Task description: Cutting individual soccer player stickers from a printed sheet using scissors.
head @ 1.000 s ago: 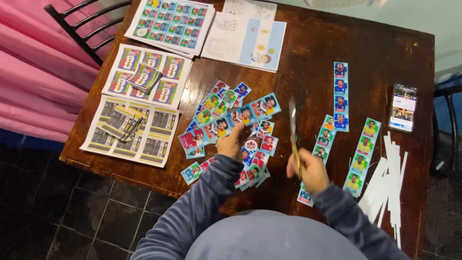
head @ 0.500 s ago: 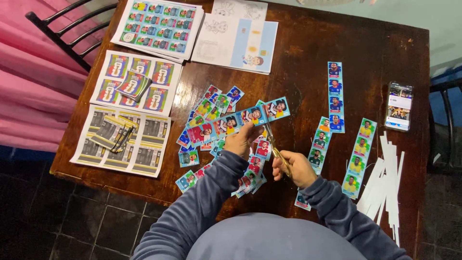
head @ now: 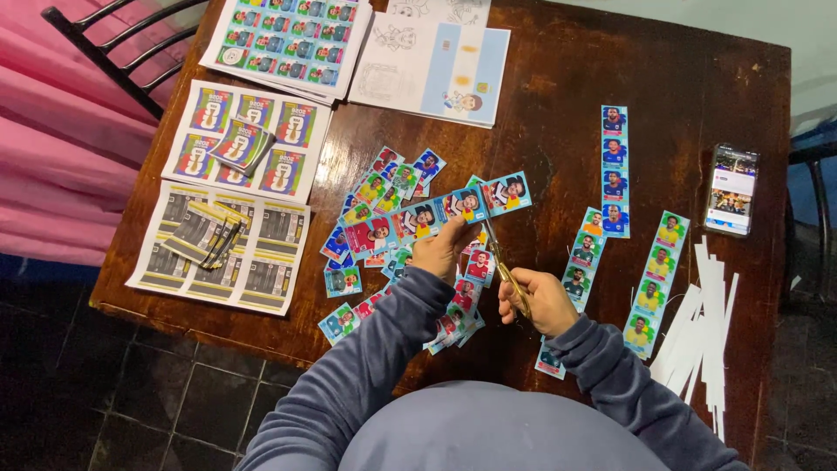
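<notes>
- Colourful sticker strip point(head: 436, 218) is gripped by the left hand point(head: 438, 253) above the wooden table point(head: 575, 105).
- Scissors point(head: 504, 266) are clasped in the right hand point(head: 540, 301), blades seemingly at the strip's edge.

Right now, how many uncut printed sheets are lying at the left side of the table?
3: colourful portrait sheet at the top, sheet of red-and-blue cards below it, grey sheet nearest the front edge. Small stacks of cut cards cover parts of the lower two.
</notes>
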